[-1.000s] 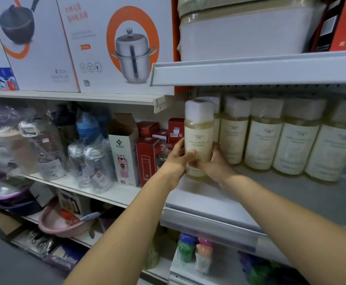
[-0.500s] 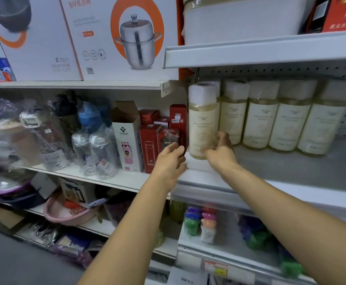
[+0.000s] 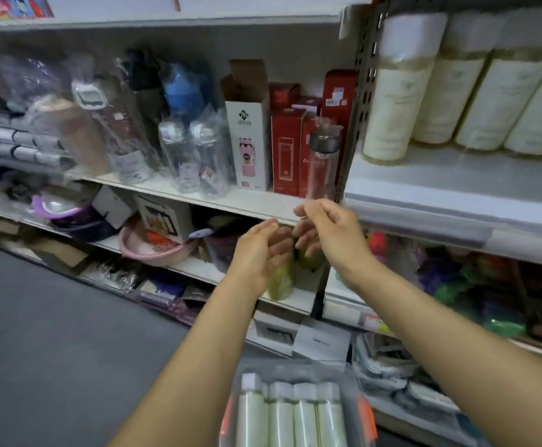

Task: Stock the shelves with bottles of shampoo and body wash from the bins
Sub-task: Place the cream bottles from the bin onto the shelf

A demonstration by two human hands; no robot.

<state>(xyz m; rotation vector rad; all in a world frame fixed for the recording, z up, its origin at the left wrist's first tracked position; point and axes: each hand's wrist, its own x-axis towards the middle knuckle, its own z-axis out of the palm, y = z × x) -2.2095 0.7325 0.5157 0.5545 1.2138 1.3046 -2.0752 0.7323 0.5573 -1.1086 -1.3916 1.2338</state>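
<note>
Left hand: your left hand [image 3: 256, 250] hangs at mid-frame in front of the lower shelves, fingers slack and lightly bent, with nothing in it.
Right hand: your right hand [image 3: 324, 233] is just beside it on the right, fingers loosely curled, also empty. Blur hides whether the fingertips of the two hands touch.
Shelved bottles: the pale bottles [image 3: 398, 91] with white caps stand upright in a row at the upper right, on the grey shelf [image 3: 456, 191].
Bin: at bottom centre, between your forearms, the clear bin [image 3: 358, 385] holds more white-capped bin bottles [image 3: 295, 414] side by side.
Neighbours: red boxes [image 3: 284, 150] and a clear flask [image 3: 323, 162] stand left of the perforated upright [image 3: 365, 75].
</note>
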